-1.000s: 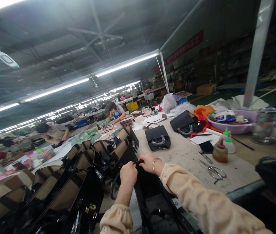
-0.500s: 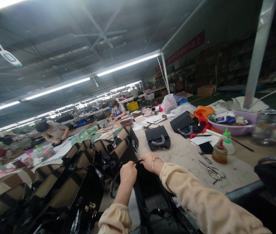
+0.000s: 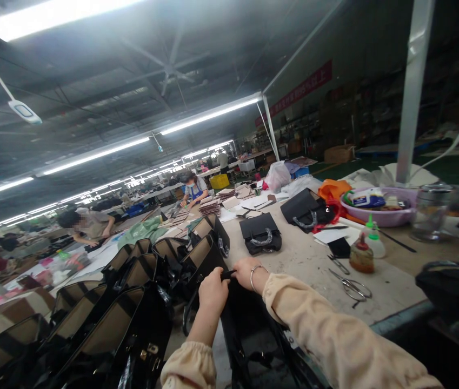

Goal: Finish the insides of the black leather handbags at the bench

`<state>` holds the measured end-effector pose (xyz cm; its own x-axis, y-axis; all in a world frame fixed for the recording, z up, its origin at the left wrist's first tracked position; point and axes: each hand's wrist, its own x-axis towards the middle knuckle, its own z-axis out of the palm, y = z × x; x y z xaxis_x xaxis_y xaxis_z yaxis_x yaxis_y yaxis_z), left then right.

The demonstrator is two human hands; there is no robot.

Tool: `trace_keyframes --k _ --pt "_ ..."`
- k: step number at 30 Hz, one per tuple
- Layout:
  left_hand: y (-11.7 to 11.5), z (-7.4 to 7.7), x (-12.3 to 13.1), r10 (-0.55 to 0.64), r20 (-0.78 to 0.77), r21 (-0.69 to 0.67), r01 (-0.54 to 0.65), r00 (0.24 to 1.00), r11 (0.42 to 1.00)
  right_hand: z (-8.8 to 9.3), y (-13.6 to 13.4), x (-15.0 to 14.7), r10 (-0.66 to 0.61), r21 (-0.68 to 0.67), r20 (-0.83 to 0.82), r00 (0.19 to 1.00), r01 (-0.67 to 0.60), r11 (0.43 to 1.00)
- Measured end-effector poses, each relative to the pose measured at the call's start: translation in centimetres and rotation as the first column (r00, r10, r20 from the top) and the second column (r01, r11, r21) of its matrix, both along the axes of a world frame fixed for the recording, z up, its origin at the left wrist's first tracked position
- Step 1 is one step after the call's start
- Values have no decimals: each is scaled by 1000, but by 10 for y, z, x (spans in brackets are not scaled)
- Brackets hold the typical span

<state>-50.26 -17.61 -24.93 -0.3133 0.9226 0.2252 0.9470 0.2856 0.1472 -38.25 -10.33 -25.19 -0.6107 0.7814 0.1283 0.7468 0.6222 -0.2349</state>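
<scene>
My left hand [image 3: 213, 292] and my right hand [image 3: 248, 273] are close together in front of me, fingers closed on a short black strap [image 3: 227, 274] that spans the gap between them. Below the hands lies black bag material [image 3: 249, 329], dark and hard to make out. To the left stand several open black handbags [image 3: 144, 319] with tan linings, some with plastic-wrapped parts. Beyond my right hand a small black handbag [image 3: 259, 229] with a wrapped handle lies on the table [image 3: 302, 270]. Another black handbag [image 3: 306, 208] sits behind it.
On the right are scissors [image 3: 353, 286], a brown glue bottle [image 3: 361, 256], a green-capped bottle [image 3: 375, 243], a purple basin [image 3: 379, 216] and a glass jar [image 3: 430, 213]. A metal post [image 3: 411, 97] rises behind them. Co-workers [image 3: 192, 189] sit farther off.
Both hands remain on the black strap, almost in the same place. The strap looks straighter between them than before. The camera view has shifted slightly.
</scene>
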Motion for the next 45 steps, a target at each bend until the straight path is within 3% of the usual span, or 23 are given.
trace_keyframes --k 8,16,29,35,45 --pt "11 -5 -6 -100 -53 -7 100 994 995 -3 2 -5 10 -6 22 1000 -10 1000" --pt "14 -7 -6 -68 -6 23 68 998 997 4 -1 -3 9 -20 27 1000 -8 1000" --pt "12 -15 -17 -128 306 213 63 943 975 7 -6 1 -4 -41 -4 1000 4 999" --pt "11 -17 -17 -145 406 210 62 902 976 5 -6 3 -1 -43 -21 1000 0 999" --pt "10 -20 -22 -95 346 148 46 933 988 2 -6 4 46 -46 -36 998 -48 998"
